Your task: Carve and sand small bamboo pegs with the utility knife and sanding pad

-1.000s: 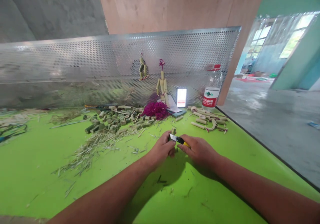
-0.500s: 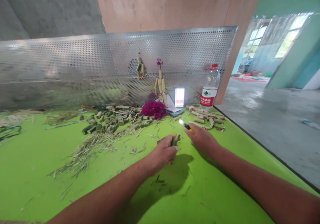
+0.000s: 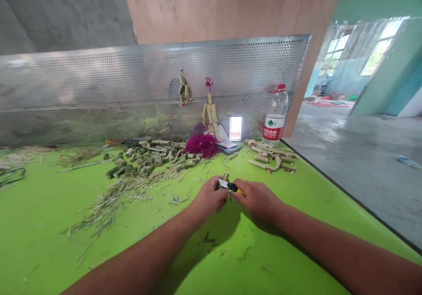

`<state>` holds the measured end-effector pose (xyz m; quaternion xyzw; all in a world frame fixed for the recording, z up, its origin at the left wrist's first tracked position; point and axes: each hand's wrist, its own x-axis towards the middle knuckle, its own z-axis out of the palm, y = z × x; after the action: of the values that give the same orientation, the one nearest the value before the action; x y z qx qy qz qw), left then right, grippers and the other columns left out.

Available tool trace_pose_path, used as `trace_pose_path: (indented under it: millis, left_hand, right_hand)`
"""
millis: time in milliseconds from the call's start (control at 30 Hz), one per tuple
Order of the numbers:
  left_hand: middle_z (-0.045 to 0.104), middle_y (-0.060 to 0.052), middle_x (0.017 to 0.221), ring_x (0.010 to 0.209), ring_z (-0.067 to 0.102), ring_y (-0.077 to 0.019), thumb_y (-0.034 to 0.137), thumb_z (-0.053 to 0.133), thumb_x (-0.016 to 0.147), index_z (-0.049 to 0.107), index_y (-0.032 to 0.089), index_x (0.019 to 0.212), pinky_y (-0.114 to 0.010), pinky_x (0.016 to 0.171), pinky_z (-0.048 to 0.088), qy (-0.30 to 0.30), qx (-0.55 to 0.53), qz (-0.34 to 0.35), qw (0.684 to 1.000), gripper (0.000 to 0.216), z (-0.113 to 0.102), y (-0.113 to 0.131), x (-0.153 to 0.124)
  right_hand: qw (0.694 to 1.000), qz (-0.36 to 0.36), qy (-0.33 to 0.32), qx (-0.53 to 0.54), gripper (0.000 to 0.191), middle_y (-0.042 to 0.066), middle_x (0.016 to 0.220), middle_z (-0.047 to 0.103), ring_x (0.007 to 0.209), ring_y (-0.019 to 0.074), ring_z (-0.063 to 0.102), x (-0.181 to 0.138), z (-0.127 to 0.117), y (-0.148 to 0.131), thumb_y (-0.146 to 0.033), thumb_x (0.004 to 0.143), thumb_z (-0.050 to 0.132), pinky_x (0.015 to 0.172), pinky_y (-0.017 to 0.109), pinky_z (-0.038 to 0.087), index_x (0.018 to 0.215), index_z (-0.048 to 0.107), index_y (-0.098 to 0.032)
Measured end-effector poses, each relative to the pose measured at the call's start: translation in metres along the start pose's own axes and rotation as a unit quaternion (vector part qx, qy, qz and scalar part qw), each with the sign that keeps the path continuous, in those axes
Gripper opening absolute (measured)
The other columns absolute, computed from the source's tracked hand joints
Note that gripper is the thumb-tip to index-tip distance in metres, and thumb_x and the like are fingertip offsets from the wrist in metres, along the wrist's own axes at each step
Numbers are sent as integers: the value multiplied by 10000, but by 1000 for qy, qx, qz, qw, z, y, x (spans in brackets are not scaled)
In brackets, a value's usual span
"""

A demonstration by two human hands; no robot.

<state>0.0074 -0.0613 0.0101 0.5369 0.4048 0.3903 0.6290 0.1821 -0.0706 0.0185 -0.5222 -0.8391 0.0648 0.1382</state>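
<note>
My left hand (image 3: 211, 194) is closed around a short green bamboo piece (image 3: 226, 176), whose upper end sticks out above the fingers. In my right hand (image 3: 255, 196) is a yellow and black utility knife (image 3: 232, 187), its blade lying against or just in front of the bamboo piece. Both hands are close together above the green tabletop (image 3: 283, 251). Fingers hide the lower part of the bamboo and most of the knife handle.
Green bamboo pieces (image 3: 141, 163) and shavings (image 3: 108, 198) lie left. Purple string (image 3: 201, 146) sits below a jointed bamboo figure (image 3: 210, 110). Peeled pieces (image 3: 260, 158) and a plastic bottle (image 3: 273, 119) stand right, before a perforated metal panel (image 3: 132, 84).
My right hand has moved left and slightly down, bringing the knife blade to the bamboo piece. My left hand has shifted slightly left, still gripping the piece.
</note>
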Motion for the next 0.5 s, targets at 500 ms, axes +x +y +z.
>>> trace_pose_path:
  millis: [500]
  left_hand:
    - [314, 119, 515, 386, 260, -51, 282, 563, 793, 468, 169, 1159, -172, 386, 215, 5, 14, 4, 1000, 395, 2, 5, -6]
  right_hand:
    - [990, 98, 102, 22, 350, 24, 720, 580, 620, 148, 485, 16, -8, 30, -469, 989, 351, 558, 257, 235, 932, 540, -180]
